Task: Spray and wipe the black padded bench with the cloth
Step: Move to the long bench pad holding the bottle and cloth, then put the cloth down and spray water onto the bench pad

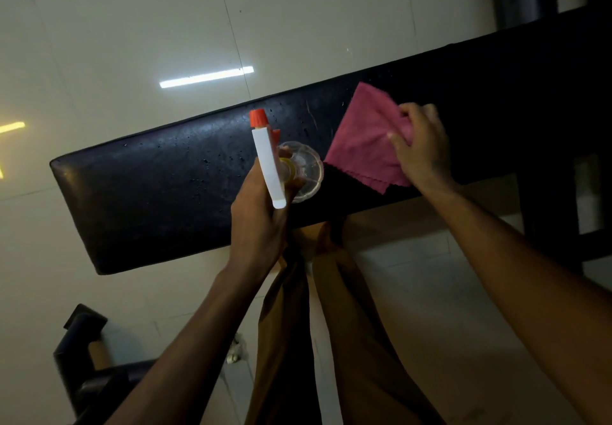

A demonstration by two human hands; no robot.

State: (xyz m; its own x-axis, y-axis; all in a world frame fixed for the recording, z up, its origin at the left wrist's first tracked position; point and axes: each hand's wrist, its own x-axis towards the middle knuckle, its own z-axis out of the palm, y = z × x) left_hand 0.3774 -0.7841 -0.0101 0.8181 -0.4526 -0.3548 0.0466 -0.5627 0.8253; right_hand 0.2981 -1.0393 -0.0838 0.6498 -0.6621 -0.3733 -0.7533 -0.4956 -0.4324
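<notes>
The black padded bench (149, 186) runs from lower left to upper right, with droplets scattered on its middle. My left hand (258, 222) grips a clear spray bottle (306, 173) with a white trigger head and an orange nozzle, held above the bench and pointing away from me. My right hand (420, 146) presses a pink cloth (364, 136) flat on the pad, just right of the bottle. The cloth's scalloped edge hangs near the bench's near side.
Glossy pale floor tiles (132, 27) surround the bench and reflect a ceiling light. A dark metal frame (556, 193) stands at the right, and another black piece of equipment (82, 351) sits at lower left. My legs in brown trousers (331, 325) stand against the bench.
</notes>
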